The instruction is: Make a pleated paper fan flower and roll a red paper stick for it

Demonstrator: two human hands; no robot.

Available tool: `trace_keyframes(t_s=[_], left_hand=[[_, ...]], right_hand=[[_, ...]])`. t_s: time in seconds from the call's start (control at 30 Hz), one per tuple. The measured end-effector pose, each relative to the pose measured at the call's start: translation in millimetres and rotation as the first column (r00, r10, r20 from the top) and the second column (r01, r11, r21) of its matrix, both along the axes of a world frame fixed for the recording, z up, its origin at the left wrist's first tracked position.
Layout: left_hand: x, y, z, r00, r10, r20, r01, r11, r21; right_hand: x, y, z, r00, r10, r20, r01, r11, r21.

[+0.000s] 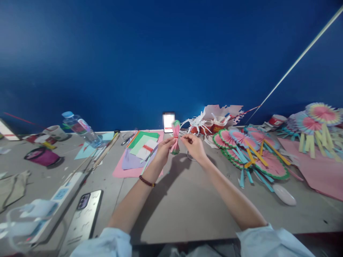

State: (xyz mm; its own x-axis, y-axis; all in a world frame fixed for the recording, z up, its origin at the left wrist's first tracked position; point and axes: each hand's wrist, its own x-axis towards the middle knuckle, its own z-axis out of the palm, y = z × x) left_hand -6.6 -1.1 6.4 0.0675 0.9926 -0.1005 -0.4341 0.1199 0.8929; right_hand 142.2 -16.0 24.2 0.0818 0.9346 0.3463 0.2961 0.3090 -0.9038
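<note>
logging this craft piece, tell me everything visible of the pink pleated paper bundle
The pleated paper bundle is pink with green ends, its folds flaring above and below a narrow middle. The left hand pinches it near the middle, roughly upright above the table. The right hand is close beside it; whether it touches is unclear.

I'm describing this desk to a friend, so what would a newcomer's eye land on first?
Probably the deep blue wall, filling the upper half of the view. Then the pleated pink-and-green paper, pinched upright in the left hand near the centre, and the colourful paper fans heaped farther right.
</note>
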Motion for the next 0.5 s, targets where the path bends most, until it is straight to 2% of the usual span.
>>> trace_keyframes(t_s=[0.2, 0.33, 0.5], left_hand=[[0.6, -1.0, -3.3, 0.994, -0.079, 0.080, 0.080, 0.997, -0.004], [-0.2, -0.9, -4.7, 0.984, -0.128, 0.125, 0.129, 0.992, -0.004], [-1.7, -1.1, -3.7, 0.949, -0.236, 0.209, 0.238, 0.971, 0.014]], right_hand=[[0.5, 4.1, -2.8, 0.997, 0.023, -0.070, -0.025, 0.999, -0.039], [-0.3, 3.1, 0.6, 0.982, 0.093, -0.163, -0.112, 0.987, -0.114], [-3.0, -0.9, 5.4, 0.938, 0.161, -0.307, -0.235, 0.947, -0.221]])
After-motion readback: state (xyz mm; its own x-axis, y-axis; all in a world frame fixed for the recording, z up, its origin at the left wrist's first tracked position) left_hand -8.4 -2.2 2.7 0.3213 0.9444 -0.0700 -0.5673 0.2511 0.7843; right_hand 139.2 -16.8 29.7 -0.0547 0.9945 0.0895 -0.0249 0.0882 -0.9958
